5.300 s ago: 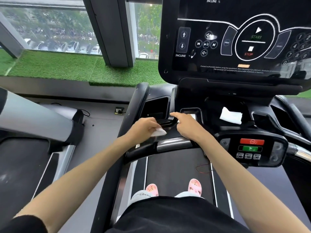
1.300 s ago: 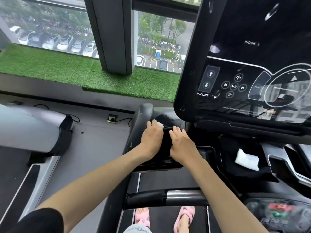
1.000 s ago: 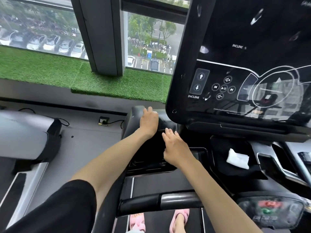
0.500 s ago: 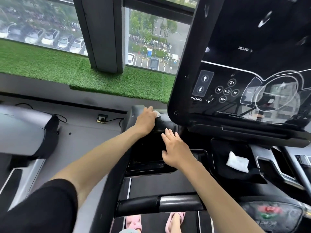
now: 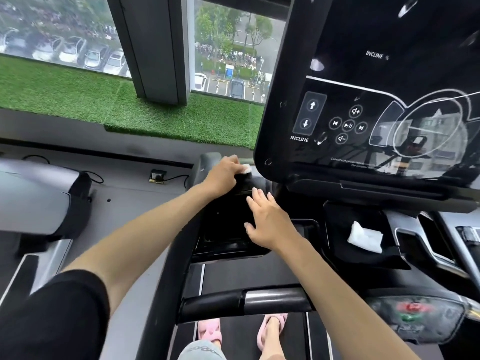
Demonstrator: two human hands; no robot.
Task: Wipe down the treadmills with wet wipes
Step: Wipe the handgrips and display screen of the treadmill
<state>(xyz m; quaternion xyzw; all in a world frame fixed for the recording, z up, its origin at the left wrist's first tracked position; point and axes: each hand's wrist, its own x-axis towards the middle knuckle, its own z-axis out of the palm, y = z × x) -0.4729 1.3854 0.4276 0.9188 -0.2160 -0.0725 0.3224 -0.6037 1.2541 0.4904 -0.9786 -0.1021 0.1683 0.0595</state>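
1. The treadmill point(image 5: 166, 268) looks part-wiped, I judge, with its console screen point(image 5: 376, 100) probably yet to do.
2. Left of the screen stands a second treadmill point(image 5: 33, 196), likely also left.
3. Under the screen's lower-left corner, the left hand point(image 5: 223, 175) curls its fingers round the wet wipe point(image 5: 246, 168), on the frame.
4. Just below that corner, the right hand point(image 5: 267, 222) rests, fingers spread wide and holding nothing.
5. A spare wipe point(image 5: 365, 236) lies under the screen's middle.

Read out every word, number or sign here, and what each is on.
"INCLINE %": upper part of the treadmill console.
"INCLINE": same console, under the up and down arrow buttons.
Speaker plus, speaker minus, skip and play/pause signs: round media buttons.
Fine print along the console's lower edge: too small to read.
Red and green keys, lower right: blurred.
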